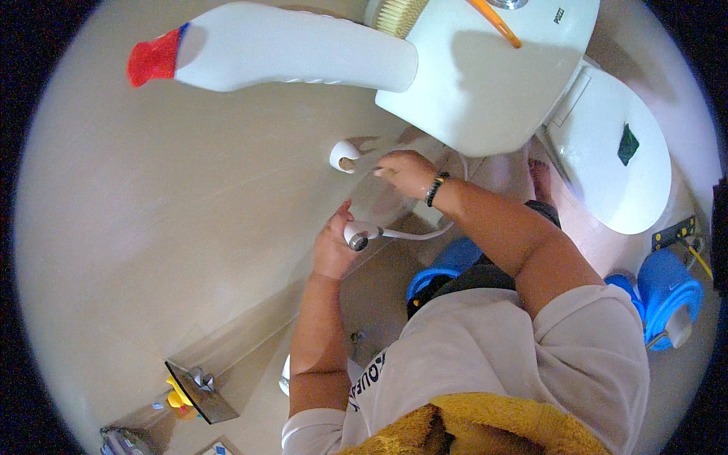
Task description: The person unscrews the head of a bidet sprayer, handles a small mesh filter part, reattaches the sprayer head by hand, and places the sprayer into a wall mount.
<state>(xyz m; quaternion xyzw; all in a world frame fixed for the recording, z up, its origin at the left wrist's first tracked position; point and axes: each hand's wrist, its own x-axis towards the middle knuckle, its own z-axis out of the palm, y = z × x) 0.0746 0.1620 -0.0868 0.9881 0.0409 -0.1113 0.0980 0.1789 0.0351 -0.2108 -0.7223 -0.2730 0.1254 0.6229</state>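
Note:
My left hand (pixel 331 250) is wrapped round a white handheld bidet sprayer (pixel 364 232), its round grey end facing up. A white hose (pixel 413 236) runs from the sprayer to the right and curves up toward the toilet tank. My right hand (pixel 411 174), with a dark beaded bracelet (pixel 436 189) on its wrist, is close to the wall, its fingertips pinched together. Whatever they hold, if anything, is too small to make out. Just left of those fingertips, apart from them, a white cup-shaped holder (pixel 340 154) is fixed to the wall.
A big white bottle with a red cap (pixel 152 61) reaches over the toilet tank lid (pixel 485 98), near a brush (pixel 396 17) and an orange stick (pixel 497 24). The closed toilet lid (pixel 610 159) bears a dark green patch. Blue containers (pixel 667 292) stand right; a small shelf (pixel 201 390) is lower left.

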